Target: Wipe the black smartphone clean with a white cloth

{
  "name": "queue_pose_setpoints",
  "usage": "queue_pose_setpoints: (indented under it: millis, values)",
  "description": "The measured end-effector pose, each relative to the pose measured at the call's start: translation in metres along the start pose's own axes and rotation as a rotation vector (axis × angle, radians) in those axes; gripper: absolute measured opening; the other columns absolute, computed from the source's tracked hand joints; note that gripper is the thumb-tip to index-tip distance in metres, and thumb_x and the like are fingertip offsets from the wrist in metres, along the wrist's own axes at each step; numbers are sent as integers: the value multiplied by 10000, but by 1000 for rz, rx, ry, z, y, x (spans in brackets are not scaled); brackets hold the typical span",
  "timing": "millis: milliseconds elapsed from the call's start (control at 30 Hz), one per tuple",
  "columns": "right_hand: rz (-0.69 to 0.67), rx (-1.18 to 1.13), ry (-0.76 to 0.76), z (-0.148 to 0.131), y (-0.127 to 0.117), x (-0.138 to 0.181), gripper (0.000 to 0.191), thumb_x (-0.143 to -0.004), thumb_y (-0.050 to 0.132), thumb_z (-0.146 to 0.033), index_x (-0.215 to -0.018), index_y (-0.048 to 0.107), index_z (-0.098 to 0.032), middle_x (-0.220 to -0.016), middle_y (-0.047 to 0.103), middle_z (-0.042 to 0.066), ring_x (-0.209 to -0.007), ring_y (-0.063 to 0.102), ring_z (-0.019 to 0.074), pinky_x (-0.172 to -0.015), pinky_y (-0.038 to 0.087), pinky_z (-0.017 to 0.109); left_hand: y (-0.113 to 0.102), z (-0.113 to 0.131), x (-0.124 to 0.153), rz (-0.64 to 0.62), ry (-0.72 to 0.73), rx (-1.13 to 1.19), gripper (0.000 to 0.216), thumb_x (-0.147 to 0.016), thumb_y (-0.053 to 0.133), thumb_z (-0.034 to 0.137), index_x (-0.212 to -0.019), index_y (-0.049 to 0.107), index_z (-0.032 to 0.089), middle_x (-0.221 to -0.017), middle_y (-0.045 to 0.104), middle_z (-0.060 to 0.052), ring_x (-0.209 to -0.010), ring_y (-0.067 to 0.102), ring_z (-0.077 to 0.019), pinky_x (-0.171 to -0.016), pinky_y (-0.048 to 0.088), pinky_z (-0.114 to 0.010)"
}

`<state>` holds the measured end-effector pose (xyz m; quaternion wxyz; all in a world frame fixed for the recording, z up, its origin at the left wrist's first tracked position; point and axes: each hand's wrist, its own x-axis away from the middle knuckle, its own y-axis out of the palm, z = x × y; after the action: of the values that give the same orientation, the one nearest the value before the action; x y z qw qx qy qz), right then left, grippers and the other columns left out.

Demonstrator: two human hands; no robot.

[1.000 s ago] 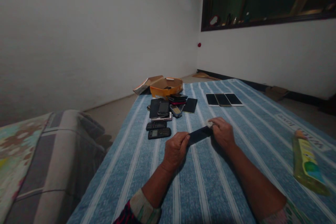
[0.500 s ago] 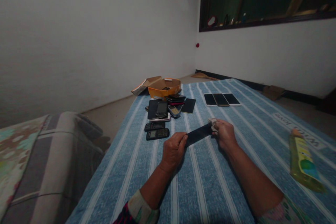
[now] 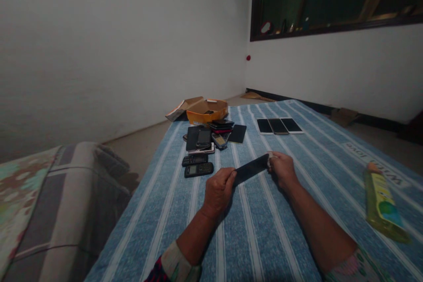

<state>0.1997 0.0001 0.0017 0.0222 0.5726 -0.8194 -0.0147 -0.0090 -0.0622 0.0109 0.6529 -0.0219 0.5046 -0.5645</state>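
My left hand [image 3: 219,189] is closed around the near-left end of a dark smartphone [image 3: 251,169], which is held tilted above the striped cloth. At the phone's other end, my right hand [image 3: 282,168] is closed on a small whitish wiping cloth [image 3: 270,158] pressed against the edge. Most of that cloth is hidden by the fingers. Left of my left hand lie two black keypad phones [image 3: 198,169]. Behind them is a pile of phones [image 3: 203,137], some stacked. Farther right, three smartphones [image 3: 278,126] lie side by side, screens up.
An open orange cardboard box [image 3: 207,116] stands at the far end of the blue striped tablecloth [image 3: 231,246]. A yellow-green bottle [image 3: 385,207] lies on the right. Left of the table is a cloth-covered piece of furniture [image 3: 66,211]. White walls rise behind.
My right hand has shifted slightly at the phone's far end, and less of the whitish cloth shows. My left hand keeps its grip on the phone.
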Motion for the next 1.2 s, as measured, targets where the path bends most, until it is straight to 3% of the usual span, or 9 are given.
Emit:
queue_pose_setpoints:
  millis: [100,233,300,400,533,733,1200]
  values:
    - [59,95,-195,-6,-1,2,389,-617,502,-230,-923,725,-141,-617,623,6,-520,547,157,-479,438,264,1,-1,0,8,0,3,271,-960,451,263,-924,696,155,-822,740,-80,-755,710,-194,-686,556,-277]
    - [24,333,-770,-12,5,17,341,-747,468,-164,-1000,697,-180,-931,682,81,-892,631,227,-809,507,370,2,-2,1,3,-14,12,249,-958,459,259,-941,693,173,-827,738,-65,-762,706,-186,-686,551,-271]
    - [-73,429,-990,-13,13,30,348,-807,418,-110,-1018,682,-190,-979,668,99,-949,616,225,-857,498,382,2,-2,1,-2,-19,15,251,-961,455,262,-953,689,171,-836,737,-68,-769,705,-187,-689,550,-273]
    - [-188,545,-1182,-13,26,50,297,-868,410,-95,-975,675,-176,-942,645,118,-926,600,225,-825,510,360,2,-1,2,-9,-21,21,261,-967,447,269,-959,687,168,-839,735,-70,-770,701,-187,-693,549,-274]
    - [-329,602,-1218,-15,36,66,272,-897,411,-97,-1016,645,-170,-934,623,115,-938,583,230,-810,521,361,1,-1,1,-19,-15,28,259,-966,442,261,-976,685,173,-851,737,-66,-772,696,-183,-704,549,-274]
    - [-398,544,-1194,-18,35,67,327,-836,426,-46,-1088,606,-148,-998,607,134,-988,565,249,-857,520,406,3,-2,1,-19,-17,41,268,-967,434,250,-981,683,153,-863,735,-77,-783,699,-186,-724,551,-281]
    - [-401,564,-1174,-11,37,62,326,-865,421,-58,-1097,623,-166,-1005,625,125,-974,579,240,-835,526,385,0,-1,2,-41,11,36,286,-978,422,281,-991,676,152,-865,729,-80,-779,693,-189,-697,543,-275]
